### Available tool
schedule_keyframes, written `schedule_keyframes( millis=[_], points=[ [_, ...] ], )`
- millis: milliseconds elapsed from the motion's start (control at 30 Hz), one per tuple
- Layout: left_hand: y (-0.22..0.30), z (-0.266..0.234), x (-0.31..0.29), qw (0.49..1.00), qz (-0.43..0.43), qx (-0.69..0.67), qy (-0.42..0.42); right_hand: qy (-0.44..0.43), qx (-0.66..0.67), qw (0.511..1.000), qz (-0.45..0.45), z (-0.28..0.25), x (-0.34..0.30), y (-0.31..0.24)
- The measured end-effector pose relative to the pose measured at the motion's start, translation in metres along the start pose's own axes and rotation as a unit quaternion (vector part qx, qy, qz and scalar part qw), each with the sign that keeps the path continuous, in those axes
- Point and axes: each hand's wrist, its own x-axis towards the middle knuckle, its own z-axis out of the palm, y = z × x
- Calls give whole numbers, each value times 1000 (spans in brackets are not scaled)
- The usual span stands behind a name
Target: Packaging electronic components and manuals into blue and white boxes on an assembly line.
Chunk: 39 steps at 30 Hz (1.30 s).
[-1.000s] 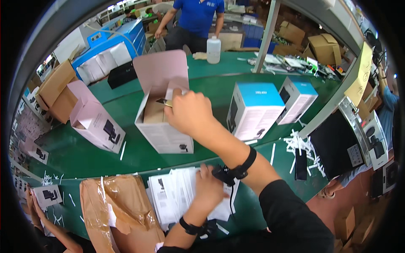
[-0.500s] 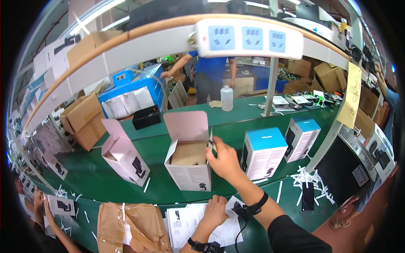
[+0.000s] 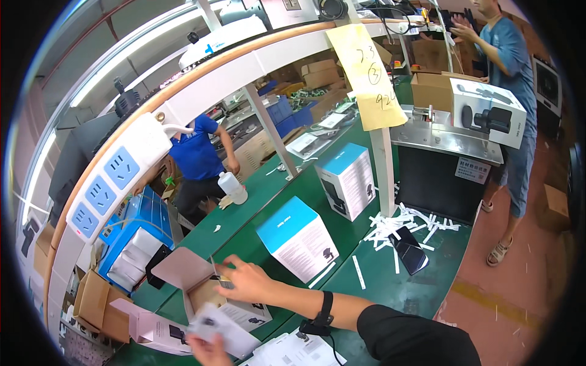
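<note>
An open white carton [image 3: 249, 312] stands on the green bench with its lid flap [image 3: 181, 268] raised and brown cardboard inside. My right hand [image 3: 250, 282] is at its far-right rim, fingers curled beside the side flap. A small dark and yellowish thing shows at those fingertips, too small to name. Low in front of the carton, my left hand [image 3: 209, 350] holds a white printed leaflet [image 3: 213, 326], blurred by motion, against the carton's near side. Printed sheets [image 3: 299, 351] lie just right of that hand. Another open carton [image 3: 155, 332] stands to the left.
Two closed blue-topped cartons [image 3: 299, 241] [image 3: 347, 183] stand beyond my right arm. White paper strips [image 3: 390, 229] and a black phone [image 3: 410, 251] lie at right. A post and a power strip [image 3: 110, 183] on a rail cross above. Two people stand beyond the bench and at right.
The view has swung right, so the carton appears lower left. My left hand has gone from the printed sheets to the carton with a leaflet; my right hand remains at the carton's rim.
</note>
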Motion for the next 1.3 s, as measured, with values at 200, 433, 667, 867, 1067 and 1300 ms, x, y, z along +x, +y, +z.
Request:
schedule_keyframes(
  millis=[200, 433, 667, 867, 1067, 1300],
  points=[
    [8, 8, 104, 983, 107, 41, 144, 49, 37, 998, 4, 18, -6, -1],
    [1, -19, 123, 875, 230, 359, 229, 61, 88, 994, -12, 24, -2, 6],
    [-18, 20, 123, 874, 177, 400, 213, 86, 80, 993, 5, 10, 3, 8],
    [-8, 3, 119, 856, 163, 461, 165, 90, 75, 993, -7, 16, 5, 4],
    [-20, 3, 124, 837, 147, 504, 155, 98, 41, 994, -32, 14, 7, 5],
    [-1, 30, 140, 856, 188, 459, 144, 109, 63, 992, -4, 0, 6, 9]
  ],
)
